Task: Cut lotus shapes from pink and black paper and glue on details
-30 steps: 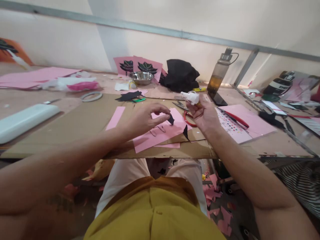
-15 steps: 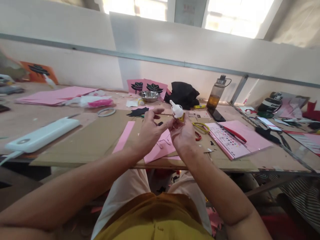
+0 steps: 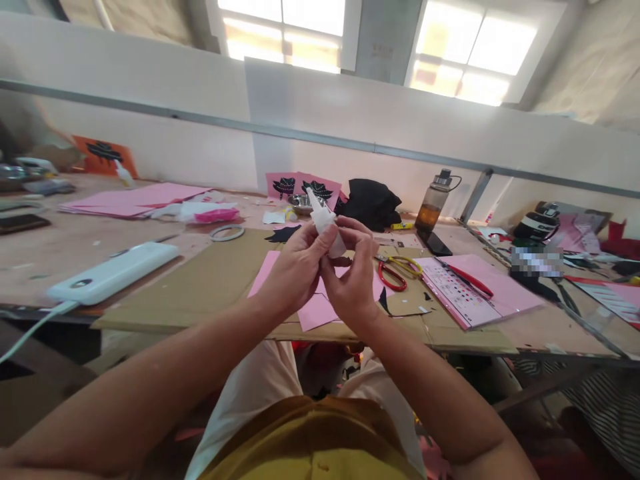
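1. Head view showed both hands raised together above the table edge, and the small white glue bottle was between them.
2. The left hand gripped the bottle from its 9 o'clock side, with the thumb against the body of the bottle.
3. The right hand closed on it from 3 o'clock and below, and the fingers curled over the top.
4. The nozzle pointed up, toward 11 o'clock, away from the person.
5. Under the hands, a pink paper sheet lay on brown cardboard.
6. Red-handled scissors lay on the table at 3 o'clock from the hands, near but apart.
7. A white flat device lay well apart at 9 o'clock.
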A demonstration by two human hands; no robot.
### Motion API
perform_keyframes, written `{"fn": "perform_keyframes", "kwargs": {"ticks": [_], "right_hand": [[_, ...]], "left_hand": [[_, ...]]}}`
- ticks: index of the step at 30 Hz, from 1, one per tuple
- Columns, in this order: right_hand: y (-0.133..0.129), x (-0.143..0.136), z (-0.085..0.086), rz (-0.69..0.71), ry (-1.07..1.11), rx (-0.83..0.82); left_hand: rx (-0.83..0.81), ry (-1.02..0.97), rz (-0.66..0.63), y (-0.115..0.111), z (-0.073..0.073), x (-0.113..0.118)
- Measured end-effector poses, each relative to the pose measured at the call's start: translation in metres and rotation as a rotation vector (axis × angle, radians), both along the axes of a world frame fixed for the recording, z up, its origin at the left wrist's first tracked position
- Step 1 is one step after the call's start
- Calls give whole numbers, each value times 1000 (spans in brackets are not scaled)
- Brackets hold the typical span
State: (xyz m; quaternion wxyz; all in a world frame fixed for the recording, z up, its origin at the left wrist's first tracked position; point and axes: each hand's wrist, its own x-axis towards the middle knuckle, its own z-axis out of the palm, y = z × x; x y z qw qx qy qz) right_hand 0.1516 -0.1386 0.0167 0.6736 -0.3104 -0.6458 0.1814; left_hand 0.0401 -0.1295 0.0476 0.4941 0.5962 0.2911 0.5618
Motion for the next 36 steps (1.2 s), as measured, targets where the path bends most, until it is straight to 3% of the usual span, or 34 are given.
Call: {"fn": "perform_keyframes", "kwargs": {"ticks": [2,5,9,15,20,27,31,36], "right_hand": [[-1,12,2,30,17,43],[6,30,9,75,29,-58],[19,46,14,102,-149,-112],[23,57,10,75,-221,-148],[20,63,10,-16,-94,-110],[21,69,18,0,117,-99],[18,74,27,10,37,-73],[14,84,41,-2,-233,11]], "left_hand": [[10,-26,-60,8,-2,-8],[39,-25,-171,18,-10,-19],[34,22,-322,23,-23,-25],[54,112,-394,28,-32,-23],[24,104,-299,25,-29,-23],[-55,175,-252,14,-26,-21],[-71,211,-203,13,-27,-22],[-44,289,-155,14,-29,-25]]}}
